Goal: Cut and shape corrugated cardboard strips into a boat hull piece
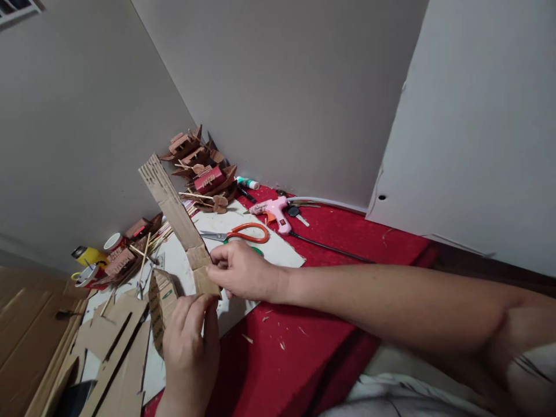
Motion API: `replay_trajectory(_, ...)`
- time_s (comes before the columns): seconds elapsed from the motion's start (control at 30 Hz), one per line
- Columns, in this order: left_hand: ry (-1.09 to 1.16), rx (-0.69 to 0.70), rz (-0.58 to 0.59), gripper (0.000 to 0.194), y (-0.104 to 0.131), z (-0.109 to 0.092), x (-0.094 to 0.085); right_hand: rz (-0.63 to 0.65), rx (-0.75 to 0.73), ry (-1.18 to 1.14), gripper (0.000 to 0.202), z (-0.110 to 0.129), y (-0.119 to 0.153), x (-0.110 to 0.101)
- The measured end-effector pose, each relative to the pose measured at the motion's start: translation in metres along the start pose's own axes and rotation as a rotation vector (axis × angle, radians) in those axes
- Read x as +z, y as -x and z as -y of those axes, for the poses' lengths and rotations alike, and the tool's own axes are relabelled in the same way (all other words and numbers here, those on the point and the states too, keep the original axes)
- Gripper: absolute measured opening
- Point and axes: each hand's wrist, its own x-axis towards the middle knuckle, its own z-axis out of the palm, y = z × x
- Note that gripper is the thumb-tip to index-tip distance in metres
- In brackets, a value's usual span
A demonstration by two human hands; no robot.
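A long strip of brown cardboard (176,217), its far end showing bare corrugation, slants up and away from me. My left hand (191,339) pinches its near end between thumb and fingers. My right hand (243,271) grips the strip's right edge a little higher up, fingers closed and partly hidden behind it. Just left of the strip, a boat-shaped cardboard piece (165,292) with a small green mark lies on the white board (278,252). Beyond my right hand rest scissors with orange handles (249,233).
A pink glue gun (275,213) lies on the red tabletop (330,231) beside a key (299,216). Several small cardboard boats (212,179) stand at the back near the wall. Cups, a yellow tape measure-like item (89,255) and cardboard scraps (115,347) crowd the left.
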Motion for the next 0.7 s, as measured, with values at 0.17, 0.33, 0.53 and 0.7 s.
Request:
replay_trajectory(0.17, 0.054, -0.005, 0.009, 0.015, -0.0018, -0.0007, -0.0023, 0.019, 0.022, -0.061, 0.014, -0.0026, -0.0020, 0.0009)
replay_trajectory(0.33, 0.026, 0.020, 0.018, 0.014, -0.0033, -0.0014, -0.0016, -0.042, -0.027, 0.053, 0.018, -0.0003, -0.0022, 0.0004)
replay_trajectory(0.53, 0.005, 0.054, 0.017, 0.013, -0.0045, -0.0036, -0.0035, -0.078, -0.061, 0.118, 0.022, 0.0027, -0.0017, -0.0017)
replay_trajectory(0.7, -0.054, 0.082, 0.034, 0.013, -0.0022, -0.0031, -0.0019, -0.054, -0.060, 0.103, 0.020, 0.0030, -0.0015, -0.0015)
